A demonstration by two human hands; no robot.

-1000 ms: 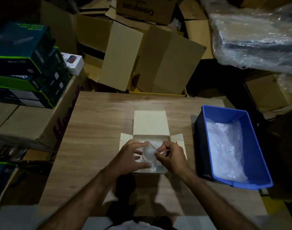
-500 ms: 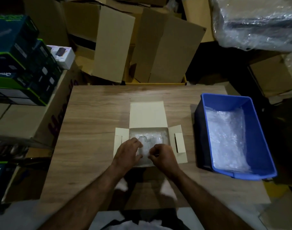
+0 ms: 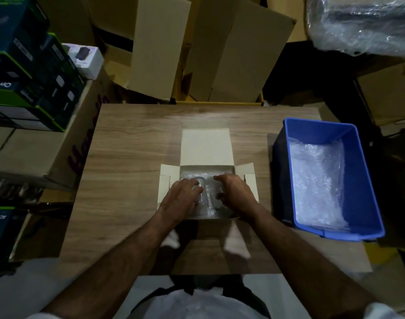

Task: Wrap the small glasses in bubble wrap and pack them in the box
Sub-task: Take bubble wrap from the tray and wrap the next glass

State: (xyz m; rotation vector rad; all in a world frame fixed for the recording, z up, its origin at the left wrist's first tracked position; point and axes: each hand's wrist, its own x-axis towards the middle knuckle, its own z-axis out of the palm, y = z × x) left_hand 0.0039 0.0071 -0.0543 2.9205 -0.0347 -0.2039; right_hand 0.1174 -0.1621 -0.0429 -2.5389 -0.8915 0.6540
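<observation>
A small white box [image 3: 205, 147] stands open at the middle of the wooden table [image 3: 127, 157], its lid flap folded back and its side flaps spread. Bubble-wrapped glasses fill its inside. One wrapped glass [image 3: 205, 192] lies lengthwise in the middle of the box. My left hand [image 3: 183, 200] grips it from the left, with the fingers curled over its far end. From the right, my right hand [image 3: 234, 194] holds it with fingers and thumb closed against the wrap. Both hands reach down into the box and hide its near half.
A blue plastic bin [image 3: 289, 127] holding sheets of bubble wrap [image 3: 316, 180] sits at the table's right edge. Brown cartons [image 3: 231, 54] lean behind the table. Dark green boxes [image 3: 28, 72] are stacked at the left, and a plastic-wrapped bundle [image 3: 367, 24] lies at the top right.
Both hands have lowered the wrapped glass from just above the box down into it. They have spread a little apart, and my view has tilted downwards.
</observation>
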